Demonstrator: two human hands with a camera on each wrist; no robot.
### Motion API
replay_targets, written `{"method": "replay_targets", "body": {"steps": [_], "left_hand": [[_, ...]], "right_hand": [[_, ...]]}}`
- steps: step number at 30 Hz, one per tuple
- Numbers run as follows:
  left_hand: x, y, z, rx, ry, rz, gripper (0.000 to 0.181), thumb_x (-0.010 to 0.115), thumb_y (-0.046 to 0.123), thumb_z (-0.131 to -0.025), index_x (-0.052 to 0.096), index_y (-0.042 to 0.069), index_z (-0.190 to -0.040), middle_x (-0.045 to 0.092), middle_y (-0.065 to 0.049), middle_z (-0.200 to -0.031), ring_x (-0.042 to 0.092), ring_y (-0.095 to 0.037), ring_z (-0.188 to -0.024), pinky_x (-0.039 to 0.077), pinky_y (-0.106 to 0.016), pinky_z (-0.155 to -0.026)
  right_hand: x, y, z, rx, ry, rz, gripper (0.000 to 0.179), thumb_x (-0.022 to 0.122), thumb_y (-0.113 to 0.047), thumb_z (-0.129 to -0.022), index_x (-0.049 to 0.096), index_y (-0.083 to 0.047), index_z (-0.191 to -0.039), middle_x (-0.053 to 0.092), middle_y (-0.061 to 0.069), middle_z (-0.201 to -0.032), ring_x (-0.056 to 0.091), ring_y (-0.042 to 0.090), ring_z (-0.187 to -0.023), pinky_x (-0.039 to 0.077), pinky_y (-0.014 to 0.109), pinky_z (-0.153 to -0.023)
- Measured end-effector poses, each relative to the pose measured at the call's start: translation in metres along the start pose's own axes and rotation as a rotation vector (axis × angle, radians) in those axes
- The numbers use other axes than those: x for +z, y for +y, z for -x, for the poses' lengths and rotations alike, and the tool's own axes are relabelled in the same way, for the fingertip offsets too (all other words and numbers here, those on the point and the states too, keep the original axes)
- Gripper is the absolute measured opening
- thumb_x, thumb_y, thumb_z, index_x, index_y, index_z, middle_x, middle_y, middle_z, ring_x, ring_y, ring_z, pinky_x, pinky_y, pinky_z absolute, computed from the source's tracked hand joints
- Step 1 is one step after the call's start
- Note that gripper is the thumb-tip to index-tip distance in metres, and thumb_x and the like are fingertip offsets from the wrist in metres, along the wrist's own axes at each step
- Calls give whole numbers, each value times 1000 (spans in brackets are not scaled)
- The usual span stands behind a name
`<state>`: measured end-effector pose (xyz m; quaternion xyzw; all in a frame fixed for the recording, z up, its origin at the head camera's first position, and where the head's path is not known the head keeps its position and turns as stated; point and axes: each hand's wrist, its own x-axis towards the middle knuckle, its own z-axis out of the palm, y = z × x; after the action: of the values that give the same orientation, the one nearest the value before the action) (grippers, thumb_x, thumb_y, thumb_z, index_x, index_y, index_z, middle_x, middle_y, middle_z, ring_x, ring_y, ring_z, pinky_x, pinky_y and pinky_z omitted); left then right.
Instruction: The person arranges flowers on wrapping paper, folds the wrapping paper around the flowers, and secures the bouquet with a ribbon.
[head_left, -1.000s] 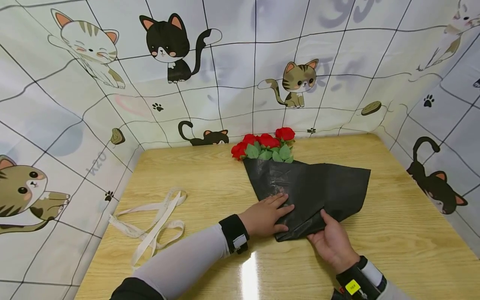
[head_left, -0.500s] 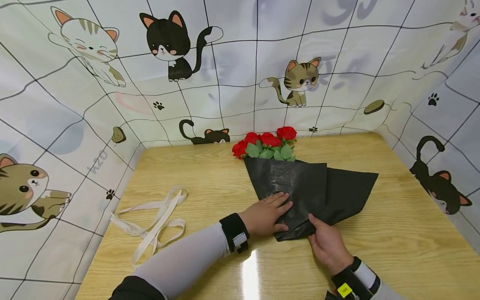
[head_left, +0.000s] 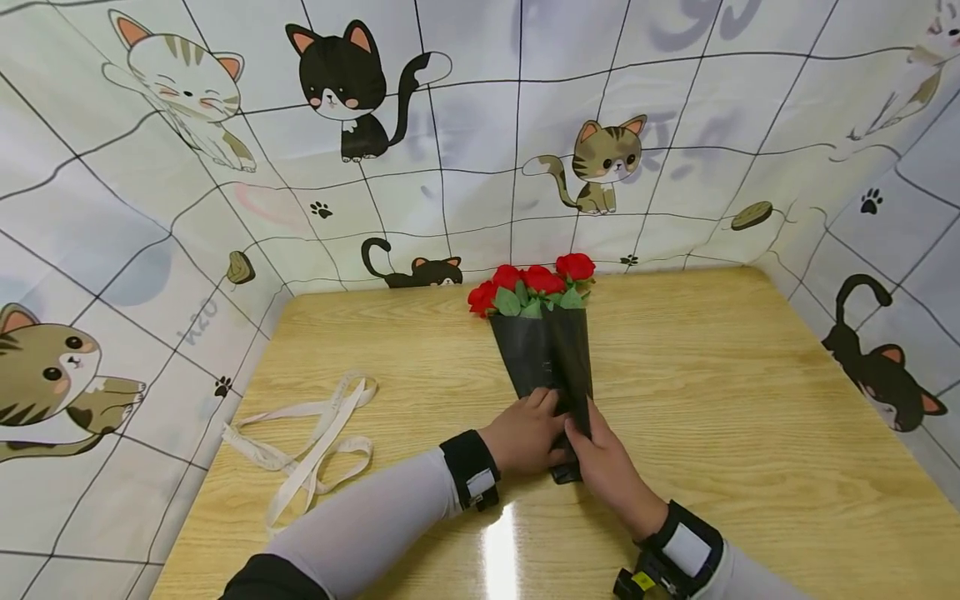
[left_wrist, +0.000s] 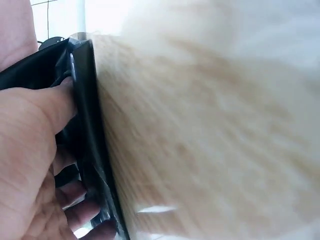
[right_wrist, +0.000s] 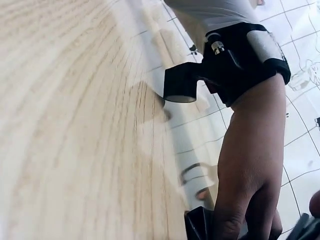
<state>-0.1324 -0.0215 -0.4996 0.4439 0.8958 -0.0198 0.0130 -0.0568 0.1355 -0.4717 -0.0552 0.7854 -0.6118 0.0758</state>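
Note:
A bouquet of red roses (head_left: 542,279) with green leaves lies on the table, its stems hidden inside black wrapping paper (head_left: 521,346). At the lower left of the wrap, my left hand (head_left: 522,435) holds the paper with bent fingers. The left wrist view shows its thumb and fingers against the black paper (left_wrist: 92,125). My right hand (head_left: 613,475) pinches the right flap of the paper, which stands raised and folded toward the left over the bouquet. In the right wrist view the right hand's fingertips are cut off.
A loose tangle of white ribbon (head_left: 315,442) lies on the left of the wooden table (head_left: 720,375). A cat-print curtain (head_left: 480,125) stands behind the table and along both sides. Straps with cameras sit on both wrists.
My right hand has moved left and brought the right paper flap from lying spread out to folded up over the bouquet. My left hand has stayed in place, its fingers now more bent.

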Motion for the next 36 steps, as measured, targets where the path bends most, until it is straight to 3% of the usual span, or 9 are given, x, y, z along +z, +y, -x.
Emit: {"method": "replay_targets", "body": {"steps": [8, 12, 16, 19, 25, 28, 32, 34, 36], "left_hand": [[-10, -10, 17, 37, -128, 209, 53, 59, 50, -103, 60, 14, -142, 61, -2, -137, 54, -19, -133, 43, -28, -113], [-11, -15, 24, 53, -125, 283, 64, 61, 51, -102, 52, 11, -151, 54, -4, -151, 47, -20, -142, 37, -29, -119], [-1, -19, 29, 42, -93, 249, 75, 52, 58, -103, 40, 10, -159, 42, -7, -163, 36, -22, -153, 26, -34, -126], [3, -25, 36, -38, -63, 214, 76, 48, 61, -104, 43, 8, -157, 43, -11, -162, 37, -26, -153, 27, -38, -126], [-4, -53, 56, -235, -25, 93, 47, 58, 30, -101, 65, 0, -136, 62, -15, -144, 49, -30, -143, 33, -41, -122], [-10, -68, 63, -378, -26, 46, 45, 53, 20, -103, 59, -5, -140, 54, -19, -151, 42, -32, -148, 35, -44, -122], [-23, -79, 65, -593, 134, 26, 48, 53, 15, -105, 50, -7, -148, 46, -24, -157, 38, -38, -150, 41, -47, -118], [-32, -78, 61, -595, 235, -6, 53, 56, 12, -102, 46, -6, -151, 45, -23, -157, 38, -38, -151, 39, -46, -119], [-39, -73, 56, -519, 313, -35, 54, 57, 9, -100, 45, -5, -151, 46, -23, -157, 37, -37, -151, 36, -45, -122]], "right_hand": [[0, 2, -7, 61, -143, 158, 68, 34, -37, -114, 2, -7, -166, -2, 18, -173, -2, 37, -160, 7, 61, -126], [-4, 5, -11, -63, -245, 256, 65, 30, -36, -115, 7, -2, -165, 4, 20, -173, 1, 40, -160, 10, 65, -124], [-12, 7, -16, -147, -332, 328, 60, 22, -35, -116, 18, 3, -163, 13, 20, -172, 4, 42, -159, 11, 66, -123], [-16, 10, -19, -168, -381, 393, 60, 20, -34, -116, 24, 5, -160, 17, 21, -171, 8, 43, -159, 12, 65, -123], [-16, 17, -20, -279, -480, 656, 58, 33, -35, -114, 33, 4, -158, 27, 21, -168, 20, 41, -157, 14, 67, -123], [-16, 19, -19, -336, -528, 785, 62, 35, -41, -113, 33, 0, -160, 27, 18, -169, 20, 40, -158, 13, 68, -123], [-15, 21, -16, -371, -598, 888, 73, 37, -55, -109, 29, -6, -163, 21, 14, -172, 13, 36, -160, 9, 66, -124], [-14, 20, -14, -390, -616, 933, 78, 38, -61, -107, 28, -8, -164, 19, 13, -172, 12, 34, -161, 9, 64, -125], [-13, 21, -13, -421, -616, 980, 83, 39, -65, -104, 28, -9, -164, 19, 12, -173, 13, 33, -161, 11, 62, -125]]}}
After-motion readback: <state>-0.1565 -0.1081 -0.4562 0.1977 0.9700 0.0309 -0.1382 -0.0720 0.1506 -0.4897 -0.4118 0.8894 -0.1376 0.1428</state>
